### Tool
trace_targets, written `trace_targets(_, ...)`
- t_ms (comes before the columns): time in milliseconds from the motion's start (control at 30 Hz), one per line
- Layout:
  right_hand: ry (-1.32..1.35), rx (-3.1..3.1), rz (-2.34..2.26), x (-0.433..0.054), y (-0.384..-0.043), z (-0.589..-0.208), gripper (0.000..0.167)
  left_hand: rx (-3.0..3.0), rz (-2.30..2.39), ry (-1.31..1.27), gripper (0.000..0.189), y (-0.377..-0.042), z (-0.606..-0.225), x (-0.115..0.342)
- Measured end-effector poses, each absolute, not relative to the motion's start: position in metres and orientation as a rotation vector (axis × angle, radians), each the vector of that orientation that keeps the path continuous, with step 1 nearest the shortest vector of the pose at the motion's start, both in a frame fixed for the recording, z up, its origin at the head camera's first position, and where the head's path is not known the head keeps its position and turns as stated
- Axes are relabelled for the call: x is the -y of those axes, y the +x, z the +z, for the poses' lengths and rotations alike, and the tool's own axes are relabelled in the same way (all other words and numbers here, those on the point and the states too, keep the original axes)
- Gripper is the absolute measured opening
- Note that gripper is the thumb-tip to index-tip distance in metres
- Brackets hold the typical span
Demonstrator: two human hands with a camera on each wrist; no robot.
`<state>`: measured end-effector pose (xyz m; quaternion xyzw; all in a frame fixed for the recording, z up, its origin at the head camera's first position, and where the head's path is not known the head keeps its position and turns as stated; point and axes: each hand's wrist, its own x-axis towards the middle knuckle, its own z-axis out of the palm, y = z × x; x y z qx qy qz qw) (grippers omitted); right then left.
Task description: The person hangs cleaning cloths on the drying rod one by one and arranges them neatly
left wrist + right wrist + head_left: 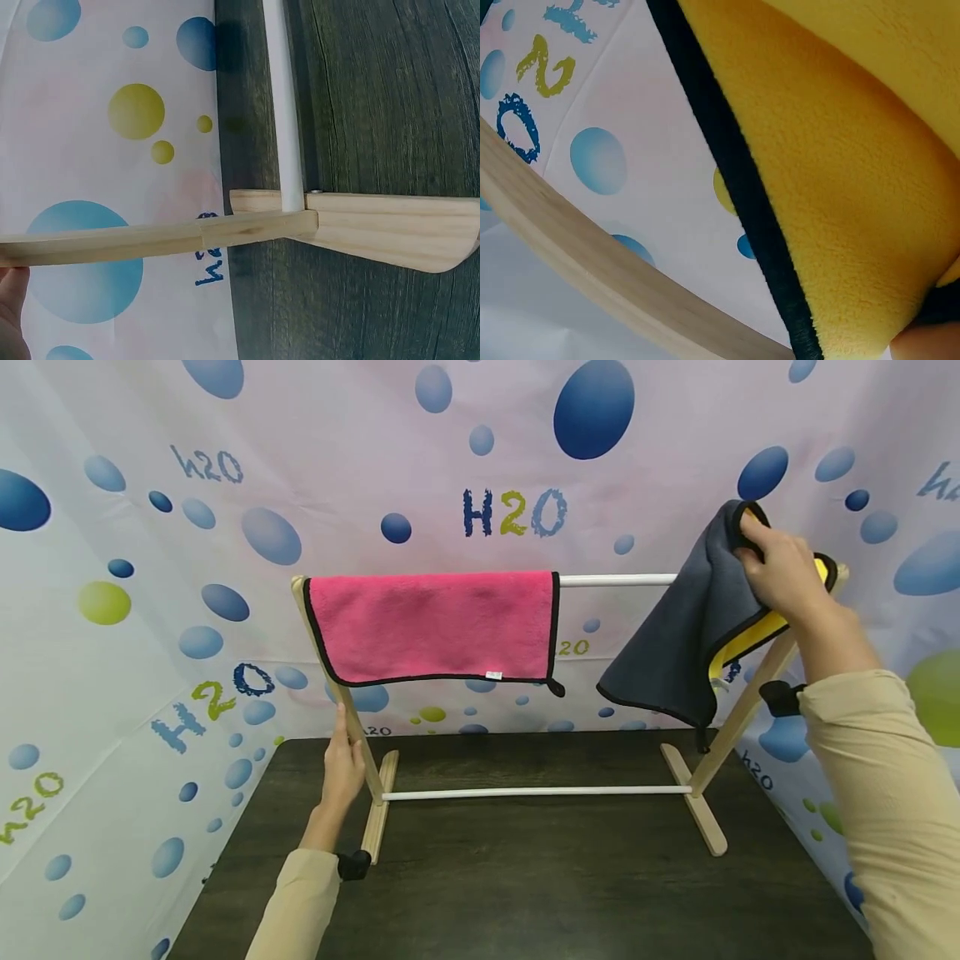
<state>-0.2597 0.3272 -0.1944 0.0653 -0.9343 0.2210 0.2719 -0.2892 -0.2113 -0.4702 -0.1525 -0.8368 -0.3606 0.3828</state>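
Note:
My right hand (782, 568) pinches the upper edge of a towel (678, 627), grey on one side and yellow with black trim on the other. The towel hangs at a slant by the right end of the drying rack; its yellow side (840, 180) fills much of the right wrist view. My left hand (342, 772) rests with straight fingers against the rack's left wooden post (360, 739). In the left wrist view only part of that hand (11, 315) shows beside the post. A pink towel (431, 627) hangs over the rack's white top bar (618, 580), at its left part.
The rack's lower white bar (536, 792) joins its left foot (381, 810) and right foot (697, 806). It stands on a dark wooden table (525, 885). A patterned curtain (337, 443) covers the back and sides.

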Motion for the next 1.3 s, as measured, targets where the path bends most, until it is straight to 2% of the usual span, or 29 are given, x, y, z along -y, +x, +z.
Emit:
trace_targets(433,0.160,2.545,0.678,-0.323,-0.261,-0.192,0.034,2.063,-1.006,-0.248,0.076,-0.284,-0.476,0.187)
trace_targets(867,0.203,2.519,0.674,-0.321,-0.263,-0.193,0.028,2.030,-1.026,-0.178,0.070,-0.267,-0.485,0.161)
trace_targets(1100,0.211,2.509,0.678,-0.324,-0.262,-0.194,0.027,2.047,-0.949,-0.247,0.069,-0.264,-0.495,0.155)
trace_targets(1300,0.195,2.518,0.683,-0.328,-0.260,-0.194,0.028,2.026,-0.912,-0.427,0.066,-0.260,-0.498,0.140)
